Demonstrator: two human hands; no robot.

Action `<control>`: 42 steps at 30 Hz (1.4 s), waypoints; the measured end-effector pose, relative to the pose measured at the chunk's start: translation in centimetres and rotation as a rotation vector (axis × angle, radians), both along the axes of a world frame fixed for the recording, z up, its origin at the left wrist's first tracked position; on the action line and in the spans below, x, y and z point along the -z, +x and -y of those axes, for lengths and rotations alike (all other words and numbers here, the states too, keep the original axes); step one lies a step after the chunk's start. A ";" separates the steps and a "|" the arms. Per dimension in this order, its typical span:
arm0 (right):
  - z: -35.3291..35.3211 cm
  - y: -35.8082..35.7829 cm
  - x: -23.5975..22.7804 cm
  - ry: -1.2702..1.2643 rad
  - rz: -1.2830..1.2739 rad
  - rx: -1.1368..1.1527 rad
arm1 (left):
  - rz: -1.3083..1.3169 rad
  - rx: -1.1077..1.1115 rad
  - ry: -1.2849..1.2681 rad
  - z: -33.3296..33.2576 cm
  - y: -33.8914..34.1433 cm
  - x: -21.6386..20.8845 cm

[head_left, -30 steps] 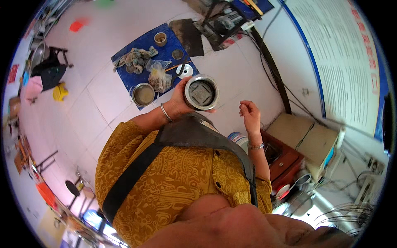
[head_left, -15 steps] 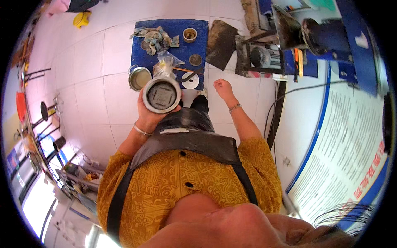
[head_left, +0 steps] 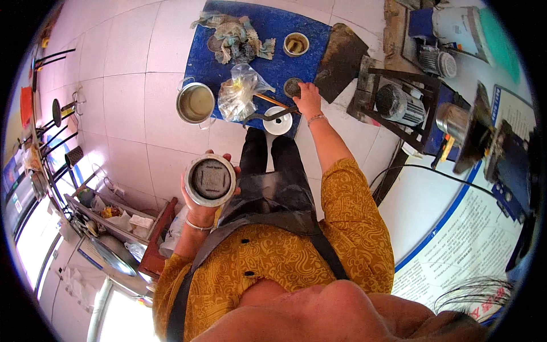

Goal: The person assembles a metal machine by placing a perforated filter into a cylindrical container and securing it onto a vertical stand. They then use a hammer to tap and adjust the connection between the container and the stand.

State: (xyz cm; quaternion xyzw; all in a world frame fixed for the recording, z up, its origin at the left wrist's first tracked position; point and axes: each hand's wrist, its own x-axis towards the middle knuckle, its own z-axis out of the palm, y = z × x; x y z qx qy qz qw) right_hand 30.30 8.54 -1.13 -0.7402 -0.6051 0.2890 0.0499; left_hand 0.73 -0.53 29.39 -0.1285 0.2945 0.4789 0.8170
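Note:
In front of my lap, my left hand [head_left: 200, 214] grips a thick-rimmed round metal mould [head_left: 210, 180]. Its dark grey inside carries raised marks set in a square. My right hand [head_left: 308, 101] is stretched out over the low blue table [head_left: 273, 21], its fingers bent at the edge of a small dark round disc [head_left: 292, 86]. The fingertips partly cover that disc, which lies flat on the table. Close by are a white round dish [head_left: 283, 125], a dark flat bar [head_left: 257, 117] lying across it, and a clear plastic bag [head_left: 237, 94].
A metal pot [head_left: 195, 103] with handles stands at the table's left edge. Crumpled rags [head_left: 233, 37] and a small metal cup [head_left: 296, 44] lie farther back. To the right are a dark board [head_left: 340, 62], a motor [head_left: 399, 104] in a frame and a black cable [head_left: 450, 173].
My right hand has moved forward from beside my knee to the dark disc. My left hand has drawn the mould back toward my lap. The view has shifted.

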 end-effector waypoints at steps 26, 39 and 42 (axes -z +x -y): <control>-4.7 1.2 -10.9 -0.283 -1.226 0.599 | 0.119 0.079 -0.080 -4.6 1.8 0.1; -0.5 -3.6 -41.9 -0.033 -1.577 0.317 | 0.543 0.072 0.291 -6.8 4.1 -8.0; -0.3 -4.3 -45.8 0.118 -1.413 0.211 | 0.299 0.140 0.278 -7.6 5.0 -9.4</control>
